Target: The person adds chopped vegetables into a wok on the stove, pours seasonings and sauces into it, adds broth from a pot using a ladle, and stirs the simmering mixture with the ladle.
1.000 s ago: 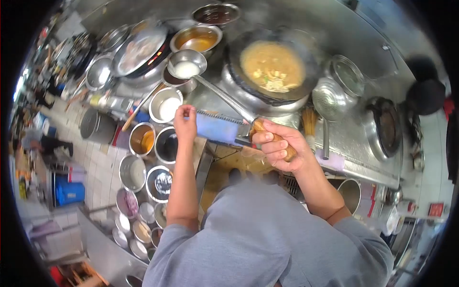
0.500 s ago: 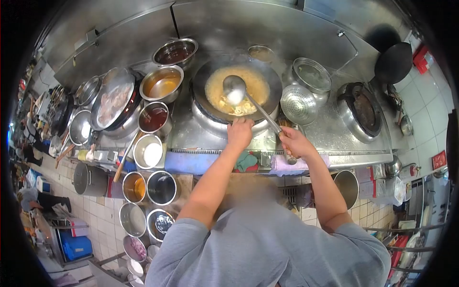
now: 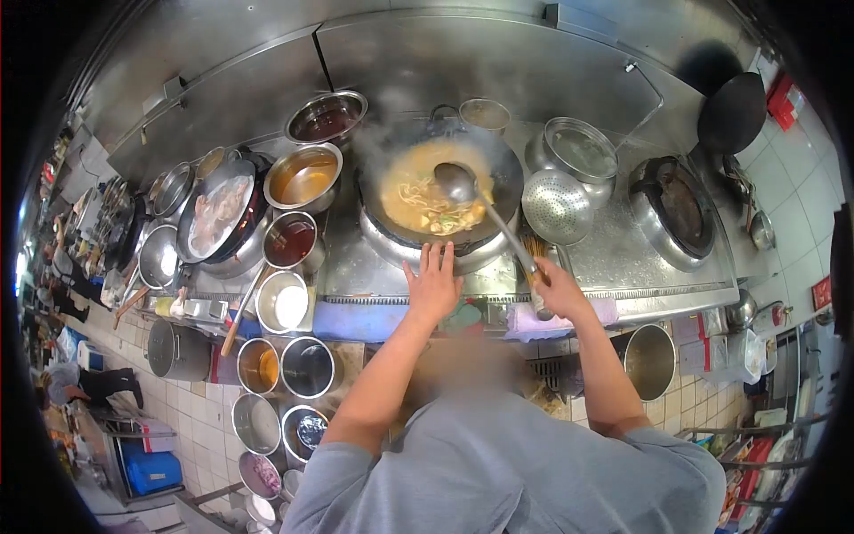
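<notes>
A black wok (image 3: 505, 165) sits on the burner in front of me, holding yellowish broth with noodles (image 3: 415, 194) and lighter chunks near its front. My right hand (image 3: 555, 290) is wrapped round the handle of a metal ladle (image 3: 456, 182), whose bowl rests in the broth right of the noodles. At the wok's front rim is my left hand (image 3: 434, 285), fingers spread and pointing away from me. Its fingertips are at or just short of the rim; I cannot tell whether they touch. Steam rises at the wok's left.
Right of the wok stand a perforated strainer (image 3: 557, 206) and a lidded-looking pot (image 3: 580, 149). Bowls of orange liquid (image 3: 303, 176) and dark red sauce (image 3: 294, 240) line the left. Another burner (image 3: 672, 214) is farther right. Folded cloths (image 3: 360, 321) lie along the counter's front edge.
My left hand has let its fingers spread and drawn slightly back and left at the rim. The ladle bowl has shifted right and a little down, and more noodles show in the broth.
</notes>
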Available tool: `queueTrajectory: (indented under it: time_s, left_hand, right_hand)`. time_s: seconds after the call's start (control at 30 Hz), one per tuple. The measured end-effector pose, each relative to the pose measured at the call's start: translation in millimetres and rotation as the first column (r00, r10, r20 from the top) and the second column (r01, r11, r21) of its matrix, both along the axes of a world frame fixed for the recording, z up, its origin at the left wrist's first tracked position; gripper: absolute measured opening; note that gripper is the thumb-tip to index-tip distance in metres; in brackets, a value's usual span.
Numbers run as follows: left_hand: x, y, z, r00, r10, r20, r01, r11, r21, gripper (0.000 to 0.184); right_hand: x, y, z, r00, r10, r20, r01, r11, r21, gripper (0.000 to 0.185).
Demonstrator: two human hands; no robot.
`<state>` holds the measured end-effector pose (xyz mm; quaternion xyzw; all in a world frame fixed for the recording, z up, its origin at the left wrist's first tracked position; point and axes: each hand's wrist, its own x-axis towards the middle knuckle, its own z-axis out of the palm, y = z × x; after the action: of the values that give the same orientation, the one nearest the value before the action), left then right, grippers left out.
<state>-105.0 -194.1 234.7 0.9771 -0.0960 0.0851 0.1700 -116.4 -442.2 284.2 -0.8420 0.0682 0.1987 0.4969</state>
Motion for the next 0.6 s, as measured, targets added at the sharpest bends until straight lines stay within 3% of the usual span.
queueTrajectory:
  time_s: [0.07, 0.17, 0.2, 0.27, 0.33, 0.43, 0.5, 0.53, 0.57, 0.6]
  left_hand:
    - [0, -5, 6, 0.999, 0.029, -0.036, -0.028, 0.999, 0.039, 0.069]
    - [1, -15, -1, 0.997, 0.060, -0.046, -0.057, 0.995, 0.079, 0.070]
    - [1, -16, -3, 0.997, 0.068, -0.023, -0.066, 0.994, 0.083, 0.070]
    - [-1, -16, 4, 0.998, 0.049, -0.037, -0.046, 0.996, 0.078, 0.070]
    - [0, -13, 8, 0.998, 0.031, -0.056, -0.026, 0.997, 0.075, 0.070]
    - [6, -11, 8, 0.997, 0.008, -0.077, 0.000, 0.994, 0.107, 0.070]
    - [8, -10, 21, 0.994, 0.003, -0.111, 0.014, 0.988, 0.154, 0.070]
    - [9, -11, 28, 0.989, -0.007, -0.149, 0.037, 0.979, 0.199, 0.070]
    - [10, -12, 33, 0.989, -0.009, -0.151, 0.039, 0.980, 0.195, 0.070]
    - [10, -12, 37, 0.984, -0.005, -0.178, 0.045, 0.975, 0.218, 0.071]
  right_hand:
    - [14, 20, -16, 0.884, 0.169, 0.435, 0.026, 0.913, -0.407, 0.044]
    - [30, 70, -49, 0.870, 0.095, 0.484, 0.057, 0.955, -0.290, 0.045]
    - [16, 87, -21, 0.984, -0.069, 0.166, 0.077, 0.996, -0.041, 0.048]
    - [5, 79, -27, 0.994, -0.101, -0.040, 0.109, 0.901, 0.419, 0.047]
    - [-3, 46, -28, 0.967, -0.131, -0.221, 0.226, 0.843, 0.488, 0.047]
    - [-5, 5, -9, 0.981, -0.112, -0.161, 0.177, 0.857, 0.485, 0.047]
    - [0, 2, 12, 0.997, -0.041, 0.060, 0.036, 0.996, 0.078, 0.048]
    - [14, 7, -13, 0.997, -0.041, 0.058, 0.036, 0.996, 0.075, 0.048]
    - [36, 20, -60, 0.898, 0.016, 0.440, 0.045, 0.991, -0.128, 0.047]
    - [47, 33, -85, 0.663, 0.147, 0.734, 0.129, 0.943, -0.306, 0.045]
